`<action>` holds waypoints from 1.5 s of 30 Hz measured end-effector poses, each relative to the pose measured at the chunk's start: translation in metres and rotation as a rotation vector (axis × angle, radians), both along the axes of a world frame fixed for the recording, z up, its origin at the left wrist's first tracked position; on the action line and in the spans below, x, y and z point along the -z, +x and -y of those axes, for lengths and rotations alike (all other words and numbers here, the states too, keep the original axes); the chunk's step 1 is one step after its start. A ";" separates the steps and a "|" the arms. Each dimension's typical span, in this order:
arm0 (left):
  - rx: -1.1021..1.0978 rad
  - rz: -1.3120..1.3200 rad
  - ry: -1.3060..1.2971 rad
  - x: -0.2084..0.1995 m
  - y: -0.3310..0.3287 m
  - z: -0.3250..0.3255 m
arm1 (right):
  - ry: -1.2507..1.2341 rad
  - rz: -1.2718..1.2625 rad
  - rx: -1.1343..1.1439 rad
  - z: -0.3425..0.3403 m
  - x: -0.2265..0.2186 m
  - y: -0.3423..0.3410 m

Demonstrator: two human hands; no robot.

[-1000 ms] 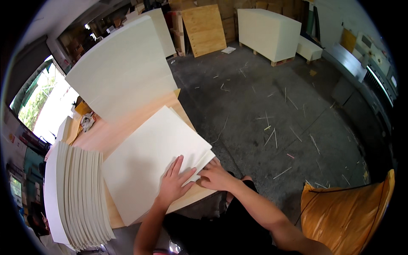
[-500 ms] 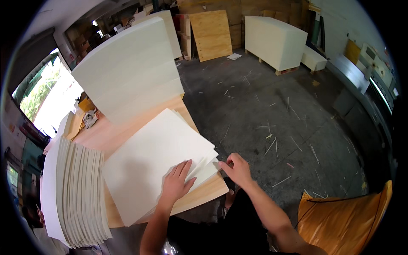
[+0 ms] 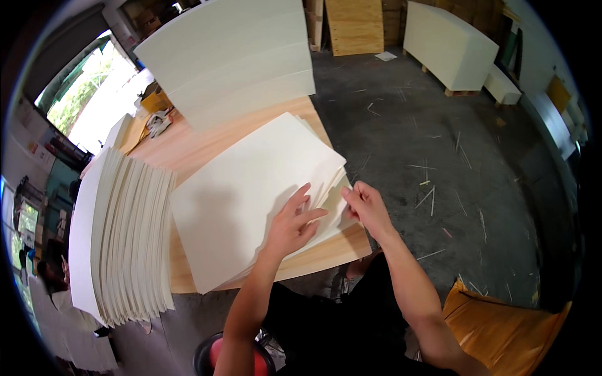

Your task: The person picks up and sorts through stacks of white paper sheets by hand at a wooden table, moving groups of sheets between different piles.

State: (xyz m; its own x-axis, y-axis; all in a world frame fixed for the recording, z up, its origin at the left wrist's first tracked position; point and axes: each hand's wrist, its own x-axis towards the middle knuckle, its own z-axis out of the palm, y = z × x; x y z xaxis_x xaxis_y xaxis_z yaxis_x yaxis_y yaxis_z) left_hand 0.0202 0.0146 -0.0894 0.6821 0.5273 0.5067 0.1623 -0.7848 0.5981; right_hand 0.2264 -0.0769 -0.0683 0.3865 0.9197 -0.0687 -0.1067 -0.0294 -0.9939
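A loose pile of large white paper sheets [image 3: 244, 169] lies askew on the wooden tabletop, its right-hand corners fanned apart. Over the near right part of the pile is my left hand [image 3: 293, 225], its fingers spread and holding nothing. Whether its fingertips touch the paper I cannot tell. At the right corner my right hand [image 3: 369, 207] pinches the edge of a lower sheet [image 3: 335, 210] between thumb and curled fingers, and that corner bends up a little.
A thick stack of white sheets [image 3: 122, 238] stands left of the pile. Behind rises a tall white stack [image 3: 232, 62] on the wooden table [image 3: 169, 147]. Paper strips litter the dark floor [image 3: 407, 150] at right. An orange-brown cover [image 3: 501, 329] is at lower right, a red-and-black stool [image 3: 260, 360] below.
The whole view has shifted, with the table now higher and further right in it. My left hand's fingers have lifted from flat and spread. My right hand has closed at the sheet corner.
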 end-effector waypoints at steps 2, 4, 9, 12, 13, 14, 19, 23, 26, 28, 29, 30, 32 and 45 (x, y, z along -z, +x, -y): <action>0.022 0.005 0.025 0.004 -0.004 -0.004 | -0.049 0.536 0.048 0.001 -0.001 -0.002; 0.044 0.017 0.048 0.003 -0.002 -0.006 | -0.120 -0.048 -0.031 -0.001 -0.004 0.006; 0.019 -0.105 0.082 -0.009 -0.004 0.002 | -0.048 -0.410 -0.072 0.001 -0.006 0.008; 0.001 -0.121 0.092 -0.011 -0.003 0.001 | -0.036 -0.443 -0.082 -0.002 -0.001 0.009; -0.008 -0.115 0.092 -0.010 -0.002 0.001 | -0.035 -0.435 -0.087 -0.002 -0.002 0.008; 0.005 -0.095 0.077 -0.008 -0.001 0.000 | -0.033 -0.427 -0.091 -0.001 -0.003 0.009; 0.063 -0.011 0.049 0.001 -0.002 -0.008 | -0.033 -0.369 -0.123 0.001 -0.001 0.013; 0.048 -0.048 -0.006 -0.004 -0.003 -0.002 | 0.033 -0.476 -0.110 0.006 -0.001 0.015; 0.003 -0.072 0.007 -0.006 0.000 0.004 | -0.025 -0.020 -0.040 0.009 0.014 0.010; -0.011 -0.015 0.011 -0.001 0.001 0.005 | -0.040 0.051 -0.009 0.003 0.018 0.006; 0.011 -0.055 0.059 0.001 -0.001 0.002 | -0.048 0.087 0.007 0.001 0.018 0.005; 0.033 -0.094 0.110 0.000 -0.003 -0.001 | -0.034 -0.071 -0.030 -0.001 0.015 0.006; 0.047 -0.146 0.139 -0.002 -0.007 -0.004 | -0.004 -0.386 -0.108 -0.002 0.005 0.009; 0.035 -0.063 0.026 -0.007 -0.001 -0.001 | -0.016 -0.418 -0.096 0.002 0.003 0.013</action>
